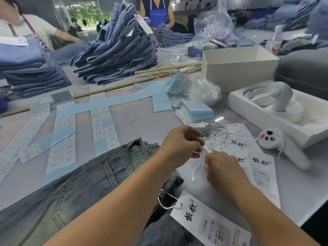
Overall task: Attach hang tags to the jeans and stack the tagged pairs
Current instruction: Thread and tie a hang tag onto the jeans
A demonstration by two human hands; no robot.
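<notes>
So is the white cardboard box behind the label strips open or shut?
Open: the white cardboard box has no lid on it, and its inner walls show.

A bare strip of table [142, 119] runs between the sticker sheets [101, 125] on the left and the label pad [197, 111] on the right, open down to the jeans [79, 189] at the near edge. To the right the way is crowded: a tangle of strings [215, 135] and hang tags [260, 167] lie flat, with a controller [273, 139] just beyond them and a white tray [276, 110] behind. An open box [236, 71] and a plastic bag [205, 92] block the far right. Farther back, two wooden sticks [124, 85] cross the table before the tall jeans stacks [117, 50].
</notes>
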